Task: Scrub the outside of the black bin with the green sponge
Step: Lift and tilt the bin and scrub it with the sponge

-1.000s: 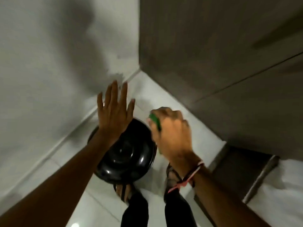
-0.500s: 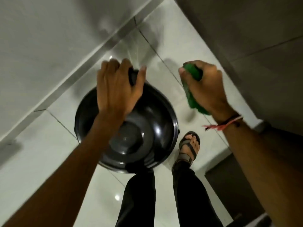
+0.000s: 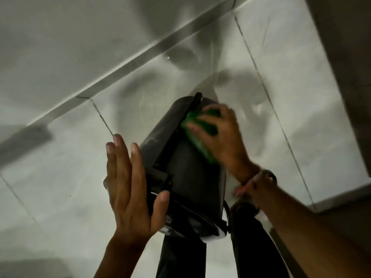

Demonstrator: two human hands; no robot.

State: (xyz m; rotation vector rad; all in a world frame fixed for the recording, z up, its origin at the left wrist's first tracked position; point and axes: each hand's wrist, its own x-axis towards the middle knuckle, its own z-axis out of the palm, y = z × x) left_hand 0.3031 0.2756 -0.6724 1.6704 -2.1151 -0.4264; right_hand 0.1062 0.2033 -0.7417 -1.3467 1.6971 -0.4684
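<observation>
Your left hand (image 3: 128, 189) tips the black bin (image 3: 186, 171) over the tiled floor (image 3: 60, 157), grip flat; your right hand (image 3: 222, 141) presses the green sponge (image 3: 198, 135) on its side. Scrubbing looks underway, most left.

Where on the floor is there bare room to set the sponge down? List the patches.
Bare tile lies left of the left hand, out to the wall base. More bare tile lies right of the right hand and green sponge. It is crowded around the black bin and legs.
</observation>
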